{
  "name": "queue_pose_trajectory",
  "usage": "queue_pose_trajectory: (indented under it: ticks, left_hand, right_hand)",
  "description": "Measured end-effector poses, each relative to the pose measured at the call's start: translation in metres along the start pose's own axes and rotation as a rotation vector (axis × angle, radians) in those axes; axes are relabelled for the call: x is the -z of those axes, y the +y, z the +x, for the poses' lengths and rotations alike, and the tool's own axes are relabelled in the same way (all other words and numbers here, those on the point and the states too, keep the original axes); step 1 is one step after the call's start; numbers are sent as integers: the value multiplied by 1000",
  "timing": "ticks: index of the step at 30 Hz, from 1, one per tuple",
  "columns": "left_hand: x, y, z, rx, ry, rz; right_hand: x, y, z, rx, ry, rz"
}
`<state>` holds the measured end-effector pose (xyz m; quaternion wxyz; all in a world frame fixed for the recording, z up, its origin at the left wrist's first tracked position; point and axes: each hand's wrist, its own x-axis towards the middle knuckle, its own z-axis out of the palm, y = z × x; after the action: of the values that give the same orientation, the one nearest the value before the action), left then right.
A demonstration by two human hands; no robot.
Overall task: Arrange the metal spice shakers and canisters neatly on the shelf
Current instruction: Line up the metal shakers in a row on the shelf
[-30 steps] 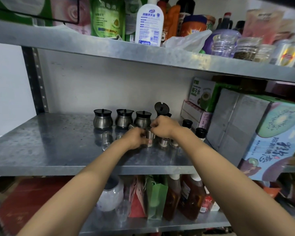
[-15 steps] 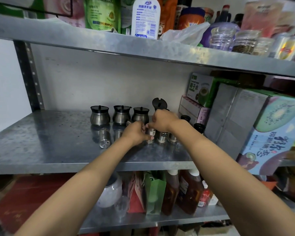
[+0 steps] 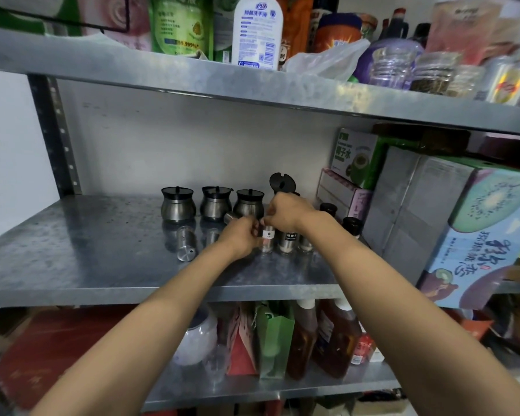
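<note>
On the middle metal shelf (image 3: 72, 259) three round steel canisters with dark lids stand in a row at the back: one (image 3: 177, 204), a second (image 3: 216, 203), a third (image 3: 249, 203). A fourth canister's open black lid (image 3: 281, 183) rises behind my right hand (image 3: 288, 213). A slim steel shaker (image 3: 186, 243) lies on its side in front. My left hand (image 3: 241, 237) and right hand both pinch a small labelled shaker (image 3: 267, 240) standing upright. Beside it stand a second labelled shaker (image 3: 288, 241) and a third (image 3: 306, 244), partly hidden by my right wrist.
Two black-capped bottles (image 3: 351, 226) stand right of the shakers. Cartons (image 3: 412, 205) and a kiwi-print box (image 3: 490, 235) fill the shelf's right side. The upper shelf (image 3: 192, 79) holds bottles and jars. Sauce bottles (image 3: 333, 334) and a green bag (image 3: 275, 337) sit below.
The camera view has shifted slightly. My hands stay together on the small labelled shaker, the right hand a little higher over its top; the canisters and lying shaker have not moved.
</note>
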<state>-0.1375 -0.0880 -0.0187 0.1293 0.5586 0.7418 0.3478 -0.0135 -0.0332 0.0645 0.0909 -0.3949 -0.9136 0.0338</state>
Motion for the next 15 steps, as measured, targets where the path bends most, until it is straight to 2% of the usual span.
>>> queue_pose_trajectory:
  ticks: [8, 15]
  left_hand:
    - [9, 2, -8, -51, 37, 140]
    - [54, -4, -21, -92, 136, 215]
  right_hand:
    - [2, -4, -6, -49, -9, 84]
    - [5, -14, -21, -35, 70, 97]
